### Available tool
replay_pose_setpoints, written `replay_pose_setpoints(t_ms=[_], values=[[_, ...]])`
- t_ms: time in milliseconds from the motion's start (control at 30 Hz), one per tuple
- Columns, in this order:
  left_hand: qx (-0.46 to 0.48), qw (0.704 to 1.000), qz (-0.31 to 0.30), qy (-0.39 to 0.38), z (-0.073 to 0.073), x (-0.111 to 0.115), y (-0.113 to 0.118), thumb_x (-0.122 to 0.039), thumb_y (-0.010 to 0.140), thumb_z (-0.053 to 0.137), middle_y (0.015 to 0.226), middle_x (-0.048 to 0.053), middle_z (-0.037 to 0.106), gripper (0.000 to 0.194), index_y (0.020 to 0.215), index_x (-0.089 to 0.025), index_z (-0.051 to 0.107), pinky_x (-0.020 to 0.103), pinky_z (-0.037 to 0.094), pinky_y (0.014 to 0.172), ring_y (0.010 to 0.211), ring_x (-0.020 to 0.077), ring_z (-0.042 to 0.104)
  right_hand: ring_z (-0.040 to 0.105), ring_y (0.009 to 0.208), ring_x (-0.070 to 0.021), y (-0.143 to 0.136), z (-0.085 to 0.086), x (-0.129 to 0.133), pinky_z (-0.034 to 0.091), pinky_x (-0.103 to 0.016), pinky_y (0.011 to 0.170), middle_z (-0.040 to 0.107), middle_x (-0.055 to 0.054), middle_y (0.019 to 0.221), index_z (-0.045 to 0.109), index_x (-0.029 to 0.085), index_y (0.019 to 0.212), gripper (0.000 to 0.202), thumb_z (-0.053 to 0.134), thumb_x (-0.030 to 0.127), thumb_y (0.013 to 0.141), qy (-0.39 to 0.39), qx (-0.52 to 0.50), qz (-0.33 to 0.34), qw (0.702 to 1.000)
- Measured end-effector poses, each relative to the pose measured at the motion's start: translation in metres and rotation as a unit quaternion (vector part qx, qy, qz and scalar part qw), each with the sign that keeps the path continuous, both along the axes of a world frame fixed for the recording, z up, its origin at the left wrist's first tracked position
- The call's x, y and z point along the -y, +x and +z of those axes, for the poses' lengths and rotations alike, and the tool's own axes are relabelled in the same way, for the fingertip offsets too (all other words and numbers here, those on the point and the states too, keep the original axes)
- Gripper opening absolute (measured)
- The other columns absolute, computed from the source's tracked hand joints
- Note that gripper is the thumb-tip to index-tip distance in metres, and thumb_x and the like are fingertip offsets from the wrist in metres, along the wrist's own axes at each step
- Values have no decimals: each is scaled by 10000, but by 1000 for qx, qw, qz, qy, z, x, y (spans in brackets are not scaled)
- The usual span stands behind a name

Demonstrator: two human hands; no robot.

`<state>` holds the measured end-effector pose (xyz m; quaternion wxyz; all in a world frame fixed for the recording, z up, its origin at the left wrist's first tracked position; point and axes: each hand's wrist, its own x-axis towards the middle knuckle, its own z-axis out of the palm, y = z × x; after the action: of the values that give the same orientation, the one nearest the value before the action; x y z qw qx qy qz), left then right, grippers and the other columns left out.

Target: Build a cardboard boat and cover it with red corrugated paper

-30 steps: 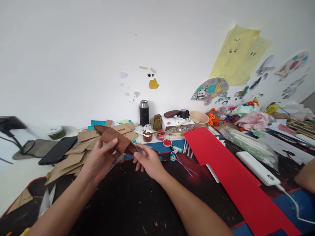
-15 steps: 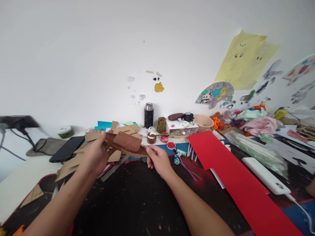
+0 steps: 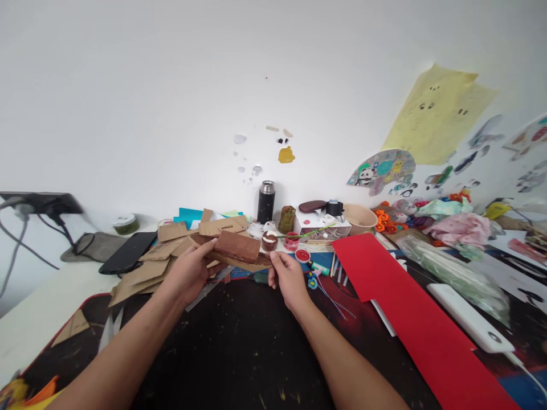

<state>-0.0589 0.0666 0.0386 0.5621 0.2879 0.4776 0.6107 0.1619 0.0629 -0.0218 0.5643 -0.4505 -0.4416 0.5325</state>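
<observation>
Between my two hands I hold up a brown-painted cardboard boat-like piece (image 3: 237,248), long and narrow, with a raised curved brown panel on its middle. My left hand (image 3: 193,271) is closed round its left end, thumb on top. At the right end, my right hand (image 3: 289,277) pinches the tip between thumb and fingers. Just behind the piece stand a small jar of brown paint (image 3: 269,241) and a jar of red paint (image 3: 292,241), with a thin green stick lying across their tops. A red-filled lid (image 3: 303,255) sits beside my right hand.
Cut cardboard pieces (image 3: 147,267) are heaped at left, with scissors (image 3: 110,329) nearer me. A black flask (image 3: 266,204) stands by the wall. On the right lie a long red card (image 3: 410,307), a white power strip (image 3: 470,316) and a plastic bag (image 3: 457,273). The dark mat (image 3: 239,347) lies below my hands.
The view has shifted slightly left, so most things appear further right. Both hands still grip the brown piece, which appears a little further right and slightly more level.
</observation>
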Motion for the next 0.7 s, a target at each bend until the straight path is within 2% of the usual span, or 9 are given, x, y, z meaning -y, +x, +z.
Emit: replay_pose_setpoints(t_ms=[133, 300, 433, 700], values=[[27, 1000, -5, -7, -4, 1, 6, -211, 822, 886, 1076, 94, 848, 223, 1031, -200, 809, 344, 688, 709, 885, 237, 774, 487, 400, -125, 3, -1, -3, 360, -223, 399, 551, 69, 480, 770, 173, 990, 636, 804, 785, 820, 3, -18, -13, 1000], [47, 999, -5, -15, -6, 2, 11, -172, 833, 882, 1039, 91, 854, 216, 1032, -206, 806, 376, 716, 704, 846, 239, 782, 496, 399, -126, 5, -4, -6, 361, -223, 400, 548, 68, 473, 760, 180, 936, 631, 820, 792, 792, 0, -25, -23, 999], [59, 998, -1, -19, -9, 1, 11, -140, 857, 867, 1061, 78, 855, 203, 1032, -215, 795, 338, 714, 701, 849, 219, 787, 491, 392, -128, 5, -6, -8, 352, -224, 395, 545, 68, 460, 755, 186, 915, 622, 821, 791, 786, -3, -22, -24, 999], [69, 997, -6, -35, -10, 2, 13, -129, 959, 761, 948, 69, 828, 103, 1036, -189, 794, 309, 692, 625, 734, 190, 748, 485, 381, -126, 5, -5, -9, 334, -219, 389, 531, 75, 441, 741, 182, 941, 689, 819, 841, 759, -10, -51, -28, 998]])
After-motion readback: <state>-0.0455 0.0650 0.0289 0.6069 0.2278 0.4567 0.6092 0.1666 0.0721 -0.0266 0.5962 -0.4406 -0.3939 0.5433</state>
